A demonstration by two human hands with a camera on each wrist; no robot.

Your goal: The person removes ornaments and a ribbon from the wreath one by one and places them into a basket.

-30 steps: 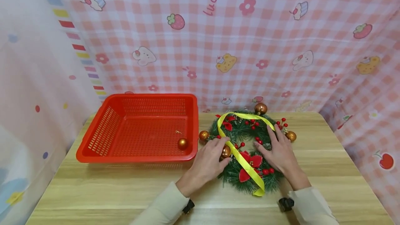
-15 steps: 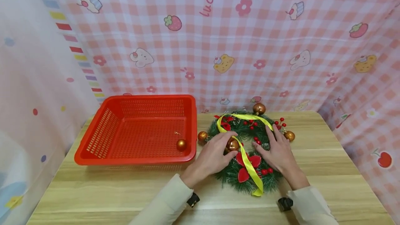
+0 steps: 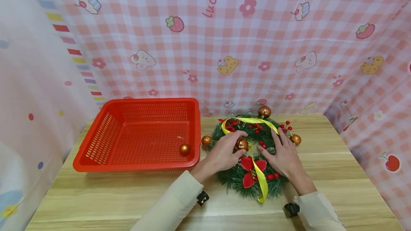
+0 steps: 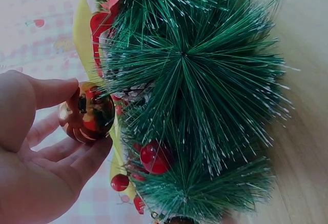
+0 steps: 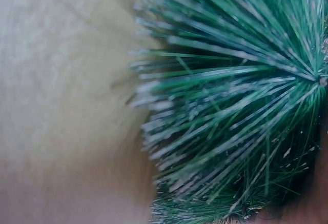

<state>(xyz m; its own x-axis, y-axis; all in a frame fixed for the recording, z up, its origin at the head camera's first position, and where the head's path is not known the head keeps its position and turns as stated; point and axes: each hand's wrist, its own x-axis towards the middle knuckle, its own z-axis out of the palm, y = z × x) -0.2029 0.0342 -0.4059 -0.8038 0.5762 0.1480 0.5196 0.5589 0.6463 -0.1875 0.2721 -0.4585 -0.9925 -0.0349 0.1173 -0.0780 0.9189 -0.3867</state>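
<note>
My left hand (image 3: 223,154) pinches a shiny copper-gold bauble (image 3: 242,143) between thumb and fingers, over the left inner part of a green Christmas wreath (image 3: 236,183). In the left wrist view the same bauble (image 4: 87,114) sits right beside the pine needles. A yellow ribbon (image 3: 261,181) loops along the wreath's far side, passes by the bauble and trails over a red poinsettia (image 3: 248,180) at the front. Spread over the wreath's right side is my right hand (image 3: 285,159), its fingertips at the ribbon's right end. Only needles and blurred tabletop fill most of the right wrist view.
A red plastic basket (image 3: 138,168) stands to the left, with one gold bauble (image 3: 184,149) inside. More baubles sit around the wreath's edge: one at the back (image 3: 264,112), one at the left (image 3: 206,140), one at the right (image 3: 295,139). A checked cloth (image 3: 192,45) hangs behind the wooden table.
My left hand has carried the bauble rightward and slightly up, toward the wreath's centre, pushing the ribbon's middle stretch along. The right hand stays on the wreath.
</note>
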